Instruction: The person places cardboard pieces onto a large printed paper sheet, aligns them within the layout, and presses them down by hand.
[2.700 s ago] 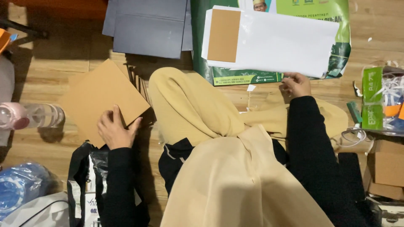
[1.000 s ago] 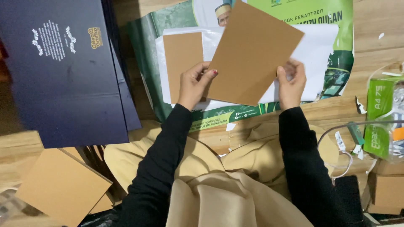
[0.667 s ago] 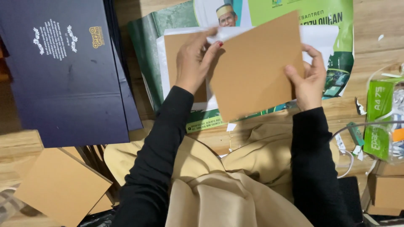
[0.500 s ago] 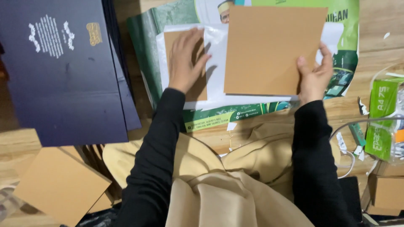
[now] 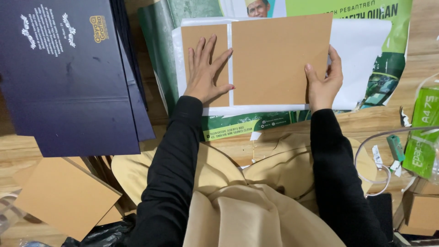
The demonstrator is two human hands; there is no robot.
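A white sheet lies on a green poster. A narrow brown board lies at the sheet's left part, and my left hand presses flat on it with fingers spread. A larger brown board lies flat right beside it on the sheet. My right hand holds this larger board at its right edge, thumb on top.
A stack of dark blue printed covers lies at the left. More brown boards sit at the lower left on the wooden floor. A green packet in clear plastic and a small cardboard box are at the right.
Both hands lifted a brown board from the lower left, carried it over the white sheet and laid it flat beside the narrow board. My left hand moved off it onto the narrow board.
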